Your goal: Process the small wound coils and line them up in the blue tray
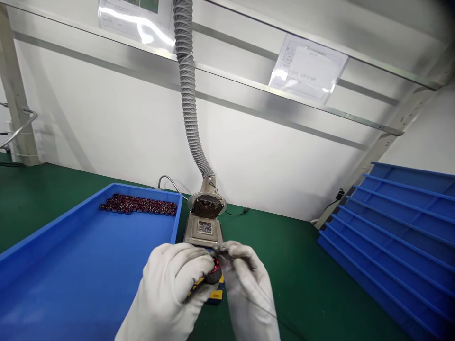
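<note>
Both hands wear white gloves and meet at the lower middle of the head view. My left hand (pixel 174 284) is closed around a small round black part with red inside (pixel 214 271). Close against its right side, my right hand (pixel 247 279) has its fingers pinched together; what they hold is dark, blurred and too small to name. A thin dark wire or cord (pixel 261 308) runs across the right glove toward the lower right. Behind the hands stands a metal device (pixel 204 228) with a round grille, and a yellow and dark object (pixel 216 294) shows partly beneath them.
A blue tray (pixel 88 265) on the left holds many small black and red parts (pixel 138 204) at its far end. A grey flexible duct (pixel 188 90) hangs down to the metal device. Stacked blue trays (pixel 394 237) lean at the right on the green table (pixel 284 255).
</note>
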Available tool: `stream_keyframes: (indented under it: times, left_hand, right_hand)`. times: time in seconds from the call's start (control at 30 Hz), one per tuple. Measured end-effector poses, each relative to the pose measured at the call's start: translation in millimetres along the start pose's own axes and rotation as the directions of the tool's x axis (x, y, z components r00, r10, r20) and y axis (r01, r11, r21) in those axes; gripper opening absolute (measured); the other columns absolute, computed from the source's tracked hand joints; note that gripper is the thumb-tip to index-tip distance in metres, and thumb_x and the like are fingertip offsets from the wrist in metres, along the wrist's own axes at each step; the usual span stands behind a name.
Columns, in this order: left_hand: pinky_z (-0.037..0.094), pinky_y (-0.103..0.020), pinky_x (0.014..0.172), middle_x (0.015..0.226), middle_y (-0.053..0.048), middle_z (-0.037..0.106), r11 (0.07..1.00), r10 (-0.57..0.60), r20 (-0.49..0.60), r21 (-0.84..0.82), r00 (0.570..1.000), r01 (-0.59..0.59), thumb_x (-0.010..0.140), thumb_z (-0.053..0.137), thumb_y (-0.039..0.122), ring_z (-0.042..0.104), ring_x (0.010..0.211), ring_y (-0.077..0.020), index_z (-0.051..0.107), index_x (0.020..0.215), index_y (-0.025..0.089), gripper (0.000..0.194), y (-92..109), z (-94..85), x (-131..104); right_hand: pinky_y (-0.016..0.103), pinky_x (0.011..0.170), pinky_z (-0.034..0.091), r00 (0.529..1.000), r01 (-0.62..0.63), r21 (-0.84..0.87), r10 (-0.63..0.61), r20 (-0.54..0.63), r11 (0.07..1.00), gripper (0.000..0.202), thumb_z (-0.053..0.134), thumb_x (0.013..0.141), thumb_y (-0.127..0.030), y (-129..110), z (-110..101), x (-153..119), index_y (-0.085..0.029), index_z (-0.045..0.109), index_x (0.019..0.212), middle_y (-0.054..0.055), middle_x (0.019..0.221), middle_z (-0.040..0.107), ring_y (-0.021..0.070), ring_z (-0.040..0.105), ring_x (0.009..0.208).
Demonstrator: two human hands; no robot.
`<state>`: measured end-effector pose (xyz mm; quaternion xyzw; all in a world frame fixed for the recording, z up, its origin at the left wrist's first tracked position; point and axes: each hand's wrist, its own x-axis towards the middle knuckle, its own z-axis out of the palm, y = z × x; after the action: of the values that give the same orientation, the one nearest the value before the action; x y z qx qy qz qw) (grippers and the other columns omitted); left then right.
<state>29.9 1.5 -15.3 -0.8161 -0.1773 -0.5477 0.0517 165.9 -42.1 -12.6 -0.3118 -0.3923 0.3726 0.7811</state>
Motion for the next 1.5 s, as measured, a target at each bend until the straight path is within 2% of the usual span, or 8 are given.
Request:
stream_keyframes:
  times: [0.3, 0.43, 0.57, 0.83, 1.07, 1.2, 1.3, 1.5]
  left_hand:
    - [0.037, -0.034, 0.084, 0.100, -0.006, 0.064, 0.997, -0.043, -0.020, 0.063, 0.999, 0.044, 0.079, 0.057, 0.009, 0.052, 0.098, -0.0183, 0.056, 0.099, 0.016, 0.021, 2.6, -7.3, 0.2]
    - [0.039, -0.034, 0.082, 0.098, -0.003, 0.066, 0.996, -0.088, -0.017, 0.026, 0.996, 0.088, 0.078, 0.050, 0.005, 0.053, 0.097, -0.0174, 0.056, 0.097, 0.019, 0.025, 0.9, -6.9, 0.4]
    - [0.043, -0.032, 0.085, 0.098, 0.000, 0.066, 0.978, -0.194, 0.047, -0.071, 0.980, 0.197, 0.078, 0.064, 0.017, 0.056, 0.095, -0.0167, 0.056, 0.097, 0.023, 0.022, -5.9, -4.2, 0.8]
    - [0.048, -0.032, 0.086, 0.095, 0.000, 0.068, 0.848, -0.376, 0.182, -0.327, 0.909, 0.417, 0.084, 0.055, 0.021, 0.061, 0.094, -0.0169, 0.065, 0.092, 0.027, 0.014, -14.1, -6.0, 1.2]
    - [0.053, -0.023, 0.078, 0.093, 0.001, 0.068, 0.564, -0.677, 0.080, -0.582, 0.731, 0.586, 0.083, 0.057, 0.024, 0.063, 0.087, -0.0142, 0.064, 0.088, 0.026, 0.009, -9.7, -11.7, 2.5]
    - [0.052, -0.038, 0.088, 0.112, -0.005, 0.064, 0.743, -0.473, 0.282, -0.382, 0.835, 0.550, 0.072, 0.067, 0.022, 0.059, 0.104, -0.0238, 0.059, 0.112, 0.029, 0.042, -8.1, -12.4, 7.4]
    - [0.052, -0.038, 0.088, 0.109, -0.005, 0.066, 0.802, -0.360, 0.268, -0.400, 0.893, 0.444, 0.076, 0.065, 0.025, 0.059, 0.103, -0.0230, 0.063, 0.107, 0.030, 0.032, -7.2, -7.2, 9.0]
    - [0.053, -0.025, 0.078, 0.086, 0.001, 0.070, 0.553, -0.528, 0.158, -0.682, 0.835, 0.478, 0.076, 0.067, 0.029, 0.063, 0.088, -0.0158, 0.071, 0.077, 0.028, 0.004, -13.2, -4.2, 1.1]
  right_hand:
    - [0.033, 0.086, 0.050, 0.998, -0.063, -0.349, 0.048, -0.051, 0.935, 0.028, 0.070, 0.071, -0.038, 6.0, 23.5, -14.7, -0.022, 0.068, 0.094, 0.006, 0.097, 0.070, 0.0218, 0.064, 0.093]
    - [0.030, 0.074, 0.054, 0.990, -0.139, -0.284, 0.143, -0.004, 0.949, 0.045, 0.084, 0.045, -0.015, 8.0, 23.6, -7.7, -0.022, 0.066, 0.086, 0.003, 0.086, 0.071, 0.0208, 0.066, 0.079]
    - [0.035, 0.082, 0.050, 0.976, -0.212, -0.068, 0.215, 0.037, 0.975, 0.032, 0.079, 0.060, -0.025, 8.1, 18.4, -4.8, -0.020, 0.066, 0.089, 0.005, 0.090, 0.068, 0.0199, 0.063, 0.084]
    - [0.025, 0.080, 0.049, 0.943, -0.330, 0.113, 0.324, 0.071, 0.937, 0.027, 0.074, 0.069, -0.020, 13.1, 19.2, -7.9, -0.021, 0.066, 0.094, 0.002, 0.094, 0.066, 0.0136, 0.060, 0.086]
    - [0.020, 0.065, 0.053, 0.871, -0.486, 0.409, 0.387, 0.303, 0.772, 0.012, 0.062, 0.081, -0.020, 12.7, 15.7, -5.8, -0.021, 0.068, 0.091, 0.001, 0.080, 0.070, 0.0095, 0.065, 0.068]
    - [0.019, 0.077, 0.052, 0.884, -0.467, 0.423, 0.388, 0.262, 0.777, 0.014, 0.066, 0.078, -0.023, 14.6, 14.8, -5.6, -0.020, 0.070, 0.091, 0.000, 0.083, 0.071, 0.0096, 0.066, 0.077]
    - [0.017, 0.079, 0.050, 0.882, -0.471, 0.393, 0.403, 0.245, 0.790, 0.017, 0.069, 0.074, -0.022, 15.1, 17.5, -6.9, -0.021, 0.070, 0.091, -0.001, 0.086, 0.071, 0.0083, 0.065, 0.078]
    - [0.026, 0.068, 0.054, 0.893, -0.441, 0.249, 0.396, 0.212, 0.862, 0.024, 0.073, 0.069, -0.020, 14.5, 19.7, -8.8, -0.020, 0.067, 0.093, 0.003, 0.090, 0.068, 0.0132, 0.064, 0.071]
